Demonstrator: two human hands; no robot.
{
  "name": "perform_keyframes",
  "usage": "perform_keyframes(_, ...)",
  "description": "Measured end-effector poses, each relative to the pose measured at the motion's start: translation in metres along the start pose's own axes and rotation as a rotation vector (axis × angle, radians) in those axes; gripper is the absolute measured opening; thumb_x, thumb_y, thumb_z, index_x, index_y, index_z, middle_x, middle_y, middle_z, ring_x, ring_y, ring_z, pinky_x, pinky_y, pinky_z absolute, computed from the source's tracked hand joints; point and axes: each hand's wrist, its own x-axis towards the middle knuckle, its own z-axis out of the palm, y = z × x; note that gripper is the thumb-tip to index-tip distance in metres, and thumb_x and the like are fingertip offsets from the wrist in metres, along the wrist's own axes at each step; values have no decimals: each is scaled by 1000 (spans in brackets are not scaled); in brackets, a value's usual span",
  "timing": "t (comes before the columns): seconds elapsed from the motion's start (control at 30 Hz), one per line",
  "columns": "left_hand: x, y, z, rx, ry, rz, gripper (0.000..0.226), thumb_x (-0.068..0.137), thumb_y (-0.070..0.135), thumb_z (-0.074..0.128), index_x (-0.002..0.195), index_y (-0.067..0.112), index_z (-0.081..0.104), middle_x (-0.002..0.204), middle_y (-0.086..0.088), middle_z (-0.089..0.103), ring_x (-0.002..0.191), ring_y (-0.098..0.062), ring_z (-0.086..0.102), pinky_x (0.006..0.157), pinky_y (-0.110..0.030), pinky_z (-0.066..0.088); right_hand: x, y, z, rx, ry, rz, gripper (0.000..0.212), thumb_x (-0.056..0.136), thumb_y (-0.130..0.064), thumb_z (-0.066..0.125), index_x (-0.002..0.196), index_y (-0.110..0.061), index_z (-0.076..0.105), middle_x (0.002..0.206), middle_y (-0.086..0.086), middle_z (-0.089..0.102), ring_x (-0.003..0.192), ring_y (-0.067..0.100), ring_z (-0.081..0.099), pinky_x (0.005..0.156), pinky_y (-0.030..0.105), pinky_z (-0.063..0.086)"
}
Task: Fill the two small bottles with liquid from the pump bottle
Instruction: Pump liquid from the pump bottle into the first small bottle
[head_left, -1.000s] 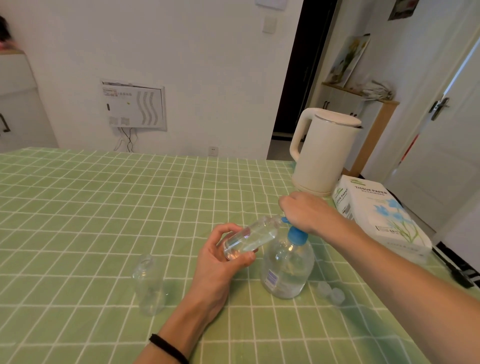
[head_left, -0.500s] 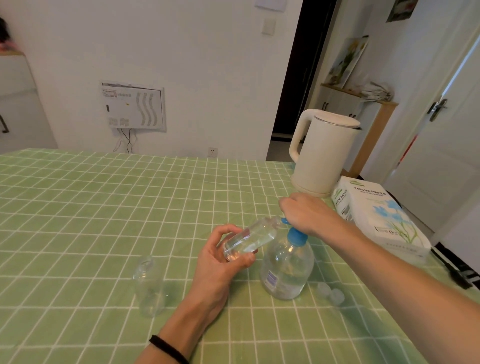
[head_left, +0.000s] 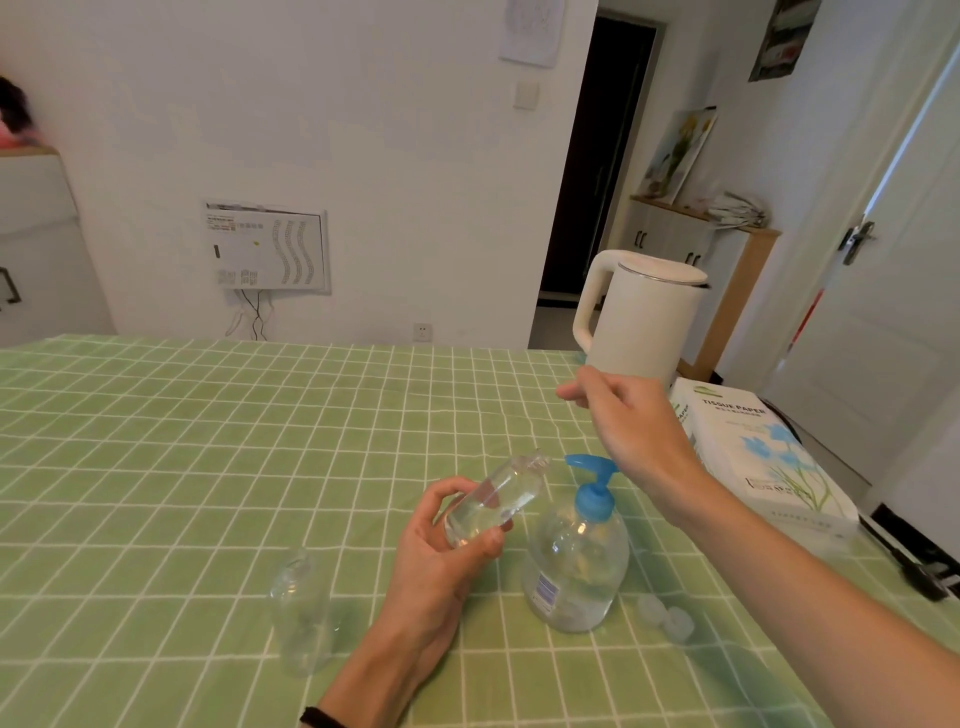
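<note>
The left hand (head_left: 447, 540) grasps one small bottle (head_left: 493, 501), tilted, with its open mouth near the blue head of the pump bottle (head_left: 574, 566) but not touching it. The pump bottle stands on the green checked surface (head_left: 208, 441). The right hand (head_left: 623, 421) hangs above the pump, fingers relaxed, holding nothing. The other small bottle (head_left: 301, 613) stands upright on the surface, left of the left wrist.

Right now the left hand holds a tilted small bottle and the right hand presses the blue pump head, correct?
No. The head view shows the right hand open in the air above the blue pump head, not pressing it. The left hand does hold the tilted small bottle.
</note>
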Motion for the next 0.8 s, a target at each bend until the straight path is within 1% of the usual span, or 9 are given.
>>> perform_keyframes(0.07, 0, 1, 0, -31, -7, -2, 65, 46, 4, 103, 102, 18, 73, 113, -21, 77, 89, -28, 77, 69, -27, 62, -3, -4, -6, -9, -73, -119, 30, 96, -53, 58, 101, -31, 78, 107, -15, 76, 107, -2, 66, 96, 24, 47)
perform_keyframes(0.1, -1, 2, 0, -38, -14, 2, 62, 48, 3, 102, 101, 19, 74, 110, -20, 78, 86, -25, 76, 69, -27, 62, -5, -6, -9, -43, -146, -171, 33, 91, -60, 62, 105, -34, 76, 110, -23, 73, 110, -8, 63, 98, 23, 44)
perform_keyframes(0.17, -2, 3, 1, -55, -35, 7, 54, 55, -2, 96, 99, 20, 74, 103, -16, 79, 81, -21, 75, 68, -27, 62, -11, -10, -11, -219, -287, -238, 52, 78, -76, 64, 116, -40, 71, 118, -32, 66, 114, -16, 54, 94, 13, 36)
perform_keyframes(0.23, -2, 4, 2, -80, -50, 4, 51, 57, -2, 92, 100, 20, 75, 99, -13, 79, 79, -19, 74, 69, -27, 61, -15, -13, -8, -392, -349, -290, 64, 68, -80, 66, 121, -44, 67, 119, -37, 60, 113, -22, 48, 88, 8, 33)
perform_keyframes(0.3, -3, 5, 3, -99, -59, 2, 50, 58, -3, 90, 100, 19, 75, 100, -14, 78, 79, -19, 74, 69, -28, 61, -20, -16, -3, -438, -351, -322, 65, 64, -76, 69, 120, -45, 67, 112, -38, 61, 109, -24, 50, 85, 7, 35)
perform_keyframes(0.4, -5, 5, 3, -84, -59, 2, 47, 61, -7, 86, 98, 20, 76, 97, -13, 78, 76, -17, 72, 68, -27, 61, -23, -20, 0, -444, -336, -345, 61, 63, -74, 71, 117, -45, 68, 101, -31, 68, 105, -15, 57, 83, 13, 41)
perform_keyframes(0.53, -9, 5, 0, -21, -49, 6, 47, 62, -4, 91, 99, 22, 76, 96, -10, 78, 80, -16, 72, 73, -27, 61, -27, -21, 1, -417, -307, -336, 62, 63, -72, 75, 119, -47, 65, 94, -29, 72, 103, -13, 60, 82, 15, 40)
perform_keyframes(0.67, -16, 6, 1, 185, -29, 84, 45, 60, 11, 95, 98, 23, 73, 102, -13, 80, 90, -18, 75, 77, -24, 58, -35, -20, 3, -395, -264, -360, 64, 63, -74, 75, 120, -48, 64, 92, -31, 71, 102, -13, 59, 82, 15, 40)
perform_keyframes(0.8, -20, 5, 2, 404, -5, 169, 40, 65, 14, 93, 96, 27, 71, 107, -12, 81, 99, -24, 77, 84, -28, 60, -44, -16, 3, -381, -264, -368, 61, 70, -70, 74, 124, -44, 64, 96, -27, 71, 104, -4, 61, 93, 29, 49)
